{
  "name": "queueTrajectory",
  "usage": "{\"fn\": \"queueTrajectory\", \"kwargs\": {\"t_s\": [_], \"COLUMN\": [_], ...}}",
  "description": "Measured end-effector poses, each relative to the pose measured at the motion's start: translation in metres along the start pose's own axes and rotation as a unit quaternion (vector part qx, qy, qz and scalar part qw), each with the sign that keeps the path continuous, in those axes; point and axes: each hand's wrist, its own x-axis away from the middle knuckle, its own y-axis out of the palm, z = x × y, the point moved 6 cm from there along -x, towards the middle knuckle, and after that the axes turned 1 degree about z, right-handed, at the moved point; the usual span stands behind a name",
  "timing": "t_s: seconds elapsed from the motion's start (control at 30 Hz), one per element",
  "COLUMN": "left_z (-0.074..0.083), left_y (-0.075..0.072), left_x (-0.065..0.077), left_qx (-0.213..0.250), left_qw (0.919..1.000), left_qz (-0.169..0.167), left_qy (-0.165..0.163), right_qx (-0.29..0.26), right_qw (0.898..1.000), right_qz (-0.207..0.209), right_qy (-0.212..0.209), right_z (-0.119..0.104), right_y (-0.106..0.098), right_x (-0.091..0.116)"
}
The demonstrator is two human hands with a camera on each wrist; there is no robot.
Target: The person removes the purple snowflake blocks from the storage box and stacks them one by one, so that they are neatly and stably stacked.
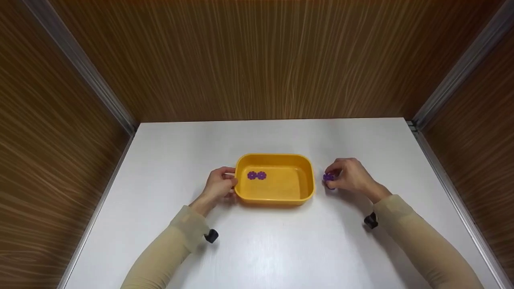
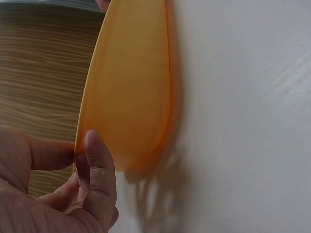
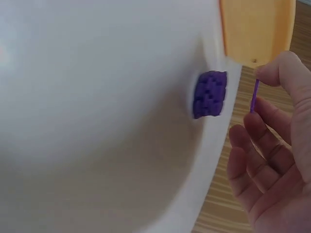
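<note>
A yellow plastic tray (image 1: 273, 200) stands on the white table. On its floor, towards the left, lie two purple flower shapes (image 1: 257, 175) side by side, their edges meeting. My left hand (image 1: 220, 185) pinches the tray's left rim between thumb and fingers, as the left wrist view also shows at the tray's end wall (image 2: 131, 92). Just right of the tray, my right hand (image 1: 349, 176) pinches a thin purple flower piece (image 3: 254, 96) by its edges between thumb and fingertips. Close by on the table sits a small stack of purple pieces (image 3: 210, 94).
Brown wood-grain panels (image 1: 273, 60) rise behind the table and on both sides. Metal strips (image 1: 453, 200) run along the table's side edges. A black wrist device (image 1: 371, 220) sits at each cuff.
</note>
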Motion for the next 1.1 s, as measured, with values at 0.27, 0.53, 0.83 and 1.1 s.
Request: {"fn": "queueTrajectory", "kwargs": {"t_s": [0.27,0.53,0.83,1.1], "left_z": [0.000,0.000,0.000,-0.001], "left_y": [-0.001,-0.001,0.000,0.000], "left_x": [0.000,-0.001,-0.001,0.000], "left_qx": [-0.007,-0.010,0.001,-0.001], "left_qw": [0.9999,0.9999,1.0000,1.0000], "left_qz": [0.001,0.000,-0.004,-0.003], "left_qy": [-0.008,-0.005,0.006,-0.003], "right_qx": [0.003,-0.001,-0.012,0.000], "right_qw": [1.000,1.000,0.999,0.997], "right_qz": [-0.014,-0.017,-0.034,-0.061], "right_qy": [0.010,0.010,0.038,0.039], "right_z": [0.009,0.011,0.014,0.013], "right_y": [0.006,0.008,0.011,0.015], "right_x": [0.005,0.006,0.006,0.005]}}
